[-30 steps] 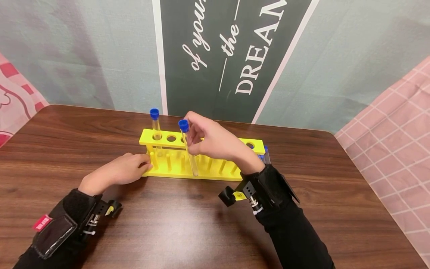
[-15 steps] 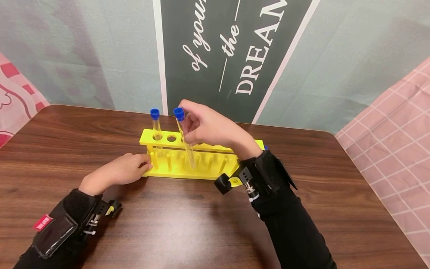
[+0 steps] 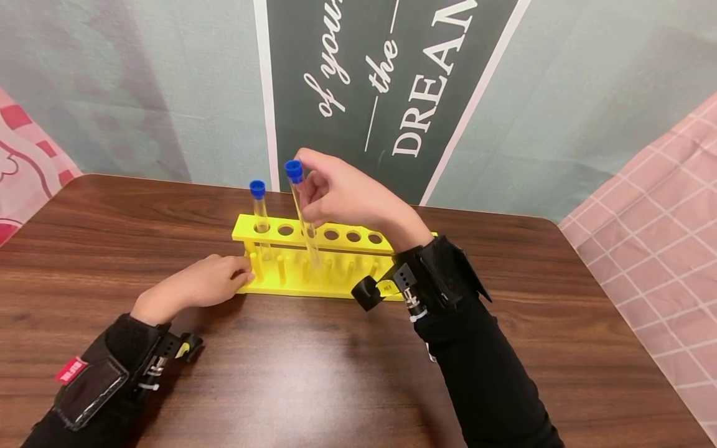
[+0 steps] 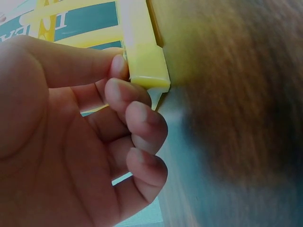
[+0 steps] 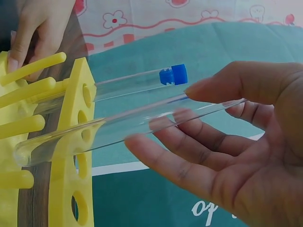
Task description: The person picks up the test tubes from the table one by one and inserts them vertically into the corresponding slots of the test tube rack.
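My right hand pinches a clear test tube just under its blue cap, thumb on one side and fingertips on the other. The tube hangs below my fingers, tilted a little, its rounded bottom in front of the yellow rack and level with the rack's pegs. I cannot tell whether the bottom touches the rack.

My left hand rests on the desk at the rack's left end, fingers curled against that end's corner post, thumb and forefinger touching it.

Just beyond my left fingertips, a second capped tube stands upright in the rack's leftmost hole. The holes under my right hand, from the one beside that tube to those near my wrist, are open. Past both hands hangs a dark banner with white lettering.
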### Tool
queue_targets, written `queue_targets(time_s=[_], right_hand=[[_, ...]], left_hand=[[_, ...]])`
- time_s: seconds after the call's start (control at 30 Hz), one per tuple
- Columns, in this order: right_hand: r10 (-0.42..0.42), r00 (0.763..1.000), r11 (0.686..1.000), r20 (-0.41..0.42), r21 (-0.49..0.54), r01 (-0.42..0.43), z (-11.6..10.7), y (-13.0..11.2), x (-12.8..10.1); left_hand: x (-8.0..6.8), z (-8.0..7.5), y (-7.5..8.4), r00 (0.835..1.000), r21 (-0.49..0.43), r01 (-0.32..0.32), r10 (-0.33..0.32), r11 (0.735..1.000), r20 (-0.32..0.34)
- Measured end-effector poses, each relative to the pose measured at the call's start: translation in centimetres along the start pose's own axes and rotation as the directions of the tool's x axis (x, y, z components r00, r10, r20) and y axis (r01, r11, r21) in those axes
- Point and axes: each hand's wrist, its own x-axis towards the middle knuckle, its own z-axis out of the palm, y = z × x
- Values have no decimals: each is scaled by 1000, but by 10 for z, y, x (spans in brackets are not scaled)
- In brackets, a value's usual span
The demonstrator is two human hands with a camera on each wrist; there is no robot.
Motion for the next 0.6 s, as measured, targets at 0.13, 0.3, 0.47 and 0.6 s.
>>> queue_targets(time_s=[0.13,0.3,0.47,0.6], right_hand=[[-14,1000,1000,-20,6,14,-2,-1,2],[-20,999,996,-27,86,22,-3,-3,6],[-19,998,995,-52,99,24,-3,-8,9],[-22,997,994,-77,105,31,-3,-11,11]], left_hand=[[0,0,0,1000,2,0,0,1000,-3],[0,0,0,1000,5,-1,1,1000,-2],[0,0,1,1000,5,1,-1,1000,3],[0,0,1,1000,8,-1,1,1000,2]])
